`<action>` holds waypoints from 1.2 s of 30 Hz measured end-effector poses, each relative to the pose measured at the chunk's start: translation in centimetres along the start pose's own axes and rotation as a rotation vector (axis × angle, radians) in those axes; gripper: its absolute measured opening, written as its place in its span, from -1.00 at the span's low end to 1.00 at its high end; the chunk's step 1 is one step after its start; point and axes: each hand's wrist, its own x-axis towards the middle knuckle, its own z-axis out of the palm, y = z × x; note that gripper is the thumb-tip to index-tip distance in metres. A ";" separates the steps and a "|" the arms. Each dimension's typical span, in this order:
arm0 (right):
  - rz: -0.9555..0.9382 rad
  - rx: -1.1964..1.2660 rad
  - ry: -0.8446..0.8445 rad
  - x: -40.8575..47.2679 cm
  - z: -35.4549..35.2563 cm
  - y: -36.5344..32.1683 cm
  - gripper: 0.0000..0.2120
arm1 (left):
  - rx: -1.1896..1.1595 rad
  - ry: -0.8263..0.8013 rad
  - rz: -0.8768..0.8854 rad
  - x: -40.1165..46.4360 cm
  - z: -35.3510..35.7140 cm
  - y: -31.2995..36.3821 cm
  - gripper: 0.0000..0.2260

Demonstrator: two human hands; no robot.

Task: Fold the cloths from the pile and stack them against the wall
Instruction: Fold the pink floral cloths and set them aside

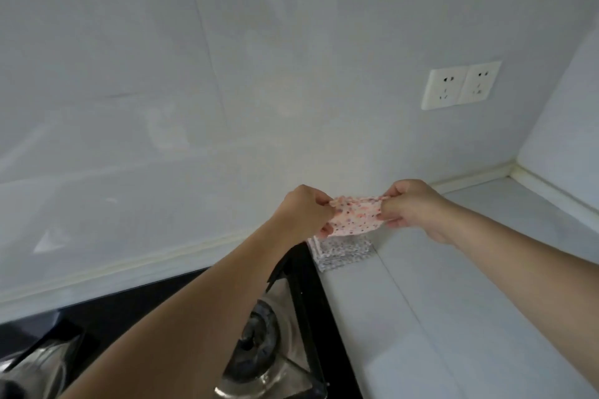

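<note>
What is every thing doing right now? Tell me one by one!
Left hand: pinches the pink cloth's left edge.
Right hand: pinches its right edge.
Pink dotted cloth: folded, held in the air above the stack.
Folded stack: lying flat on the counter by the wall.
Stove burner: no flame visible.
Wall sockets: nothing plugged in.

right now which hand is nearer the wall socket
Right. The right hand pinches the cloth below and a little left of the socket; the left hand holds the cloth's other end, farther left.

Head view — looking forward and down, close over the counter (453,285).
</note>
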 end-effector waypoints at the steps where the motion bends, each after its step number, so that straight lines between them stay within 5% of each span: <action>1: -0.012 -0.002 0.022 1.3 -1.5 0.9 -0.82 | 0.011 0.024 0.006 1.1 1.7 0.8 -0.94; 8: -0.258 -0.233 0.127 8.5 -9.3 8.3 -0.76 | 0.343 0.228 0.244 8.6 12.5 3.3 -0.72; 10: -0.319 -0.389 0.084 9.7 -10.2 11.9 -0.77 | 0.553 0.140 0.264 10.2 15.8 1.8 -0.66; 14: -0.260 -0.540 -0.306 10.7 -9.8 19.1 -0.82 | 0.895 -0.137 0.085 11.0 22.2 -1.8 -0.58; 24: -0.528 -0.906 -0.206 14.6 -9.1 22.2 -0.70 | 1.052 -0.031 0.097 14.1 24.9 -3.0 -0.60; 36: -0.406 -1.025 -0.191 13.6 -9.0 17.6 -0.68 | 0.978 0.036 0.127 13.1 22.6 -1.4 -0.58</action>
